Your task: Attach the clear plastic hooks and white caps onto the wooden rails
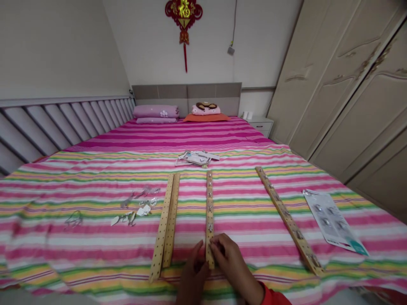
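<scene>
My left hand (193, 274) and my right hand (230, 262) meet at the near end of a narrow wooden strip (209, 220) set with a row of small metal fittings. The fingers of both hands press on that end. To the left lie a pair of perforated wooden strips (165, 224), side by side. A longer wooden strip with metal fittings (288, 220) runs diagonally to the right. Beyond it lies a printed card of metal hooks (332, 220). Small loose metal pieces and white scraps (136, 209) lie left of the pair.
Everything lies on a striped pink bed quilt (95, 190). A thin wire (73, 219) lies at the left and a bundle of packaging (197, 158) at the far middle. Pillows (155, 113) and a headboard stand beyond, with a wardrobe (343, 80) at the right.
</scene>
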Available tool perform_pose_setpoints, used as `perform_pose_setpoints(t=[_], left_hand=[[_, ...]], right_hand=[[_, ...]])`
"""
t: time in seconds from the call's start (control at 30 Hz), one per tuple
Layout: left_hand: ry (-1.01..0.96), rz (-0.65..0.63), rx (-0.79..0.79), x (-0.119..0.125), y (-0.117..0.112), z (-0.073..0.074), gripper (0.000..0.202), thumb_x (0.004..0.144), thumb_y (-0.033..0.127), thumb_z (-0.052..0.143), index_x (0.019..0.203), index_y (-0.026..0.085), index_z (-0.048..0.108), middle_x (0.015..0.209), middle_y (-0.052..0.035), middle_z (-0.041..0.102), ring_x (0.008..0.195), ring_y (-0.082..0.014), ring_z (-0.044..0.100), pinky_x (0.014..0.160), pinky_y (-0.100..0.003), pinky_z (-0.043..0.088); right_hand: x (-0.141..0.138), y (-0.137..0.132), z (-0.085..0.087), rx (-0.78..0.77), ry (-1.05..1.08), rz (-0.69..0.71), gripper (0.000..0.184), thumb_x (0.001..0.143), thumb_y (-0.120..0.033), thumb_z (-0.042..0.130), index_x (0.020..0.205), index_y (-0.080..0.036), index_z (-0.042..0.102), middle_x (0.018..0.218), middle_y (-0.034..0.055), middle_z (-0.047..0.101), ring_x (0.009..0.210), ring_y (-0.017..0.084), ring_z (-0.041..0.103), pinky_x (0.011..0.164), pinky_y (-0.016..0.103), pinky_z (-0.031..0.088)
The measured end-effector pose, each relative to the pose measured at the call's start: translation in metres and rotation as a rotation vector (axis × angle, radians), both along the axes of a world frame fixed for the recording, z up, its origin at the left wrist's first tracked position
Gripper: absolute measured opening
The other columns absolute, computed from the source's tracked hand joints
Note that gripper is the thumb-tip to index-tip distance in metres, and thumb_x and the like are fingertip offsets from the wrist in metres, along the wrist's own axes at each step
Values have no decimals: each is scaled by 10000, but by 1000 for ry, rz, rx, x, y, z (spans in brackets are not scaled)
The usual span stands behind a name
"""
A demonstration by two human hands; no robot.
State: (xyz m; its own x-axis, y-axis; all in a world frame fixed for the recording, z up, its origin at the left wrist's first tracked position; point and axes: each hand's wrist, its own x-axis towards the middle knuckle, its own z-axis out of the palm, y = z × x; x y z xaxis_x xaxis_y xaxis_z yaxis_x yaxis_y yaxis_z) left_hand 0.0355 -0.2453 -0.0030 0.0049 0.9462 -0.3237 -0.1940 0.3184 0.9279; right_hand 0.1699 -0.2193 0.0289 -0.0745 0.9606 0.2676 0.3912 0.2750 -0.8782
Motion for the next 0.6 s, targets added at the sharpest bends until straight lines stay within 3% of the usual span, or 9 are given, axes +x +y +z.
perform_pose_setpoints(t=[0.13, 0.3, 0.4, 0.5, 0.6], left_hand=[[35, -16, 74, 2, 0, 3, 602, 646, 271, 666, 1230, 163, 566, 637, 43, 546, 581, -102, 454, 572, -233, 366], [71, -40, 62, 2, 2, 6, 578, 642, 207, 606, 1220, 188, 588, 639, 33, 582, 568, -111, 464, 563, -235, 387], [42, -46, 78, 2, 3, 7, 578, 627, 215, 632, 1204, 202, 604, 827, -23, 680, 704, -161, 568, 695, -286, 465], [27, -51, 75, 1, 5, 11, 533, 642, 245, 641, 1173, 217, 627, 1014, -55, 696, 920, -224, 605, 859, -347, 469], [38, -30, 78, -1, 11, 18, 431, 668, 325, 644, 1084, 215, 681, 1091, -62, 690, 1090, -256, 565, 981, -378, 415]], right_hand=[[-3, 2, 1, -65, 121, 15, 154, 799, -193, 484, 854, -190, 627, 758, 31, 635, 681, 161, 581, 622, 266, 452], [-8, 9, -5, -285, 420, 72, 211, 716, -261, 588, 903, -175, 635, 655, -15, 576, 574, 129, 542, 524, 232, 433], [-11, 7, -8, -241, 351, 1, 331, 646, -202, 637, 976, -188, 651, 707, -10, 590, 601, 131, 536, 546, 235, 435], [-14, 5, -9, -222, 325, -41, 227, 657, -198, 630, 878, -191, 679, 671, -15, 575, 587, 123, 506, 532, 225, 404], [-15, 7, -7, -337, 504, -10, 144, 644, -246, 656, 772, -179, 657, 565, -51, 500, 504, 94, 431, 466, 198, 331]])
